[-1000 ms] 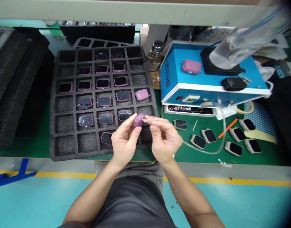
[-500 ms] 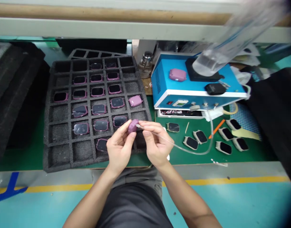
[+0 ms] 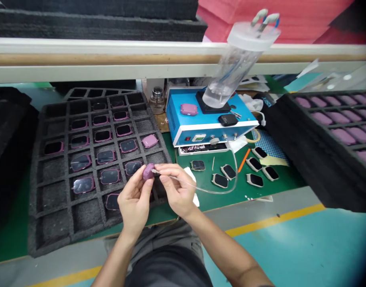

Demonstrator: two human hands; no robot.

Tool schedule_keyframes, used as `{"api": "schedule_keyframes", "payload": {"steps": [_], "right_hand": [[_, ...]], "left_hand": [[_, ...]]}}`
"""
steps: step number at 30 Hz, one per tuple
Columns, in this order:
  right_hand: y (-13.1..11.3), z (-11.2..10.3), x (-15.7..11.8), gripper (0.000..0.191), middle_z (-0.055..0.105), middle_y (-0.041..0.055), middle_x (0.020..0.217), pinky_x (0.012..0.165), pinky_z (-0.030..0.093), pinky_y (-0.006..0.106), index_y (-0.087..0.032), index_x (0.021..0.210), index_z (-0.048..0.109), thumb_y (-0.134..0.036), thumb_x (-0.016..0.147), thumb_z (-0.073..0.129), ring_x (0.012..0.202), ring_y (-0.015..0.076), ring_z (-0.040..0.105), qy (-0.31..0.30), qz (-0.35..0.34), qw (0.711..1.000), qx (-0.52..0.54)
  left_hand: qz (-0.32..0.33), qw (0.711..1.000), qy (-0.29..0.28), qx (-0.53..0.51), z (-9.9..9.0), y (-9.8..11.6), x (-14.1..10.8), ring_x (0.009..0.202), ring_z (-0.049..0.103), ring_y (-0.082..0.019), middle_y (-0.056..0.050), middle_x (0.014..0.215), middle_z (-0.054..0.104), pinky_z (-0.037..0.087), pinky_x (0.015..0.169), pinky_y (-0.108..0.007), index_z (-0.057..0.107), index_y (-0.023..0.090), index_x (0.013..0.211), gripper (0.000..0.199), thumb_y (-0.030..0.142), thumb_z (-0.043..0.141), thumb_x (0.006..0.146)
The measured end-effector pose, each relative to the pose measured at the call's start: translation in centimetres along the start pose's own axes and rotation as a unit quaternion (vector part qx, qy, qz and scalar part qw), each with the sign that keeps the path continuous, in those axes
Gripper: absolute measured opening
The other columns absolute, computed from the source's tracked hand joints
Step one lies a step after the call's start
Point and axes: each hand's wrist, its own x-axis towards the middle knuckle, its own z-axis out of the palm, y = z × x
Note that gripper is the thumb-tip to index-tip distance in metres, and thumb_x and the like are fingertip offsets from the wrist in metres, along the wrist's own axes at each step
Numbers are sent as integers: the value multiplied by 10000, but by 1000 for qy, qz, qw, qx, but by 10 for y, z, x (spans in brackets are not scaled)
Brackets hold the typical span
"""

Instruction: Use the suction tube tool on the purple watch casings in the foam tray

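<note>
My left hand is closed around a small purple watch case, tilted edge-on over the front right of the foam tray. Between the thumb and fingers of my right hand is the end of a clear thin tube, with its small tip at the side of the watch case. I cannot tell whether the tip enters the case. The tube loops back to the front of a blue machine. Part of the case is hidden by my left fingers.
The grey foam tray holds several purple watches. On the green table lie several light-framed watches and an orange stick. A clear cylinder stands tilted on the machine. Another tray of purple cases stands right.
The camera view has turned right and upward, bringing the right tray and the cylinder's top into view. Both hands keep their hold, with the tube tip still at the watch case.
</note>
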Motion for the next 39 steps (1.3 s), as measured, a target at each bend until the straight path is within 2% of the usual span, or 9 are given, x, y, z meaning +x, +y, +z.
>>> {"api": "schedule_keyframes", "payload": {"steps": [4,11,24,39], "right_hand": [[0,0,0,108,809,58,1066,930,648,415,-283,1025,765,-241,998,669,1025,222,779,3,-6,1000,12],[-1,0,1,101,810,60,1056,923,650,403,-274,1012,759,-237,998,666,1015,215,781,4,-9,1000,7],[1,1,1,162,798,53,1066,939,641,362,-264,1044,767,-147,985,671,1024,186,772,5,-25,999,25],[1,0,2,159,798,57,1064,932,647,372,-260,1039,763,-145,982,670,1022,193,775,5,-27,999,18]], "left_hand": [[11,1000,1,0,0,0,0,1104,798,-235,-75,1234,808,635,1024,-328,787,229,1243,372,315,832,884],[3,1000,0,12,-1,-1,0,1122,793,-262,-95,1247,803,635,1038,-363,781,212,1251,399,357,833,883],[17,1000,-4,-5,0,1,0,1106,794,-200,-62,1233,806,614,1014,-248,787,225,1254,359,221,813,895],[15,1000,-1,5,0,2,1,1092,798,-226,-82,1230,804,633,998,-281,786,199,1252,364,242,810,891]]}}
